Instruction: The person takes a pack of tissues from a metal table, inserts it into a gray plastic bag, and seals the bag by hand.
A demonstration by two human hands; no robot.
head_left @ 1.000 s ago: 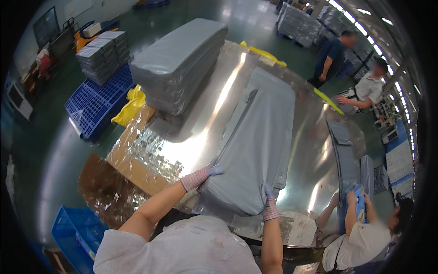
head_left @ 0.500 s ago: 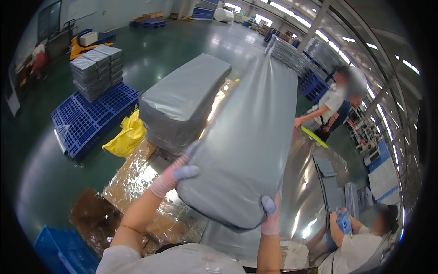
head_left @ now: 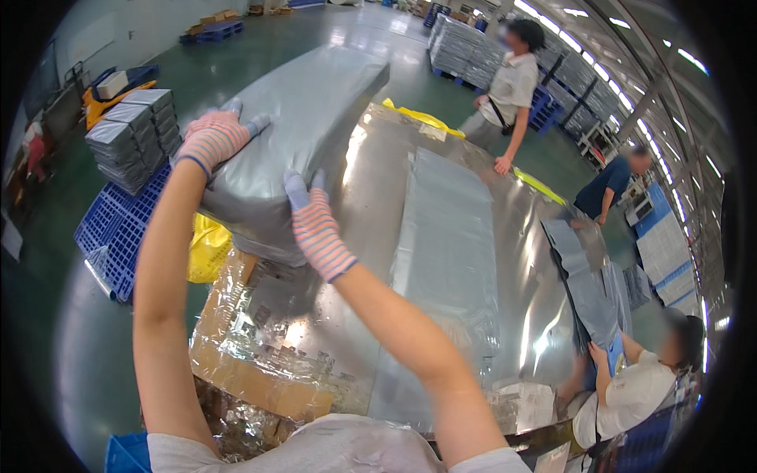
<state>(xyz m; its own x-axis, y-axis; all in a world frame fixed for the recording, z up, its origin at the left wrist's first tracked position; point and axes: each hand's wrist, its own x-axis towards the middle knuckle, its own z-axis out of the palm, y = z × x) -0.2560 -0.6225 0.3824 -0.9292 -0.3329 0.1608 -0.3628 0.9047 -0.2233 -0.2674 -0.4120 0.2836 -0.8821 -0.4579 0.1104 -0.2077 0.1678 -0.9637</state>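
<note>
My left hand (head_left: 214,138) and right hand (head_left: 315,229) rest against the grey plastic stack (head_left: 315,102) on the metal table's (head_left: 372,185) left side — gripping or just pressing, I can't tell. Uneven pushing could skew its slippery layers.

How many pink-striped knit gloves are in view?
2: one on the left hand, at the left edge of the tall grey plastic-covered block; one on the right hand, at its near right corner. Others could be hidden.
</note>
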